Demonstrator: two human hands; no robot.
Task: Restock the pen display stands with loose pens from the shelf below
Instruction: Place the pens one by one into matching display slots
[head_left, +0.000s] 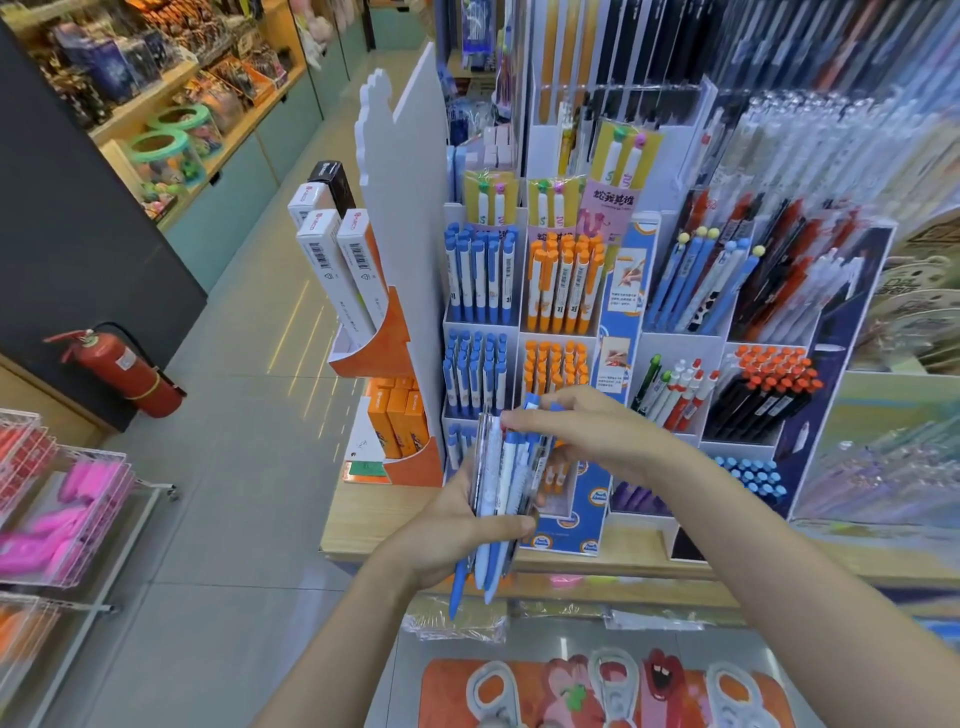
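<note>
Nearest the camera, the left hand (457, 525) grips a bundle of blue-and-white pens (498, 499), fingers curled round its middle, with the tips hanging free below the fist and the blue clips standing above it. The right hand (587, 431) reaches in from the other side and pinches the tops of the pens, seemingly drawing one or a few out. The hold looks loose at the bottom: several barrels already sit lower than the rest, so a pull at the top could drag neighbours along and let them slide out of the fist to the floor. Just beyond the grip stands the white pen display stand (480, 325), whose blue-pen compartments are nearly full; forcing more in could jam them or tip pens out. Its orange-pen compartments (558, 291) sit right beside, so a misplaced pen is an easy slip. The stand rests on a wooden shelf (363, 514) under the hands, with packaged goods on the lower shelf (457, 623). To the far left, a tiled aisle holds a red fire extinguisher (124, 371) and wire baskets (67, 514) of pink items.
</note>
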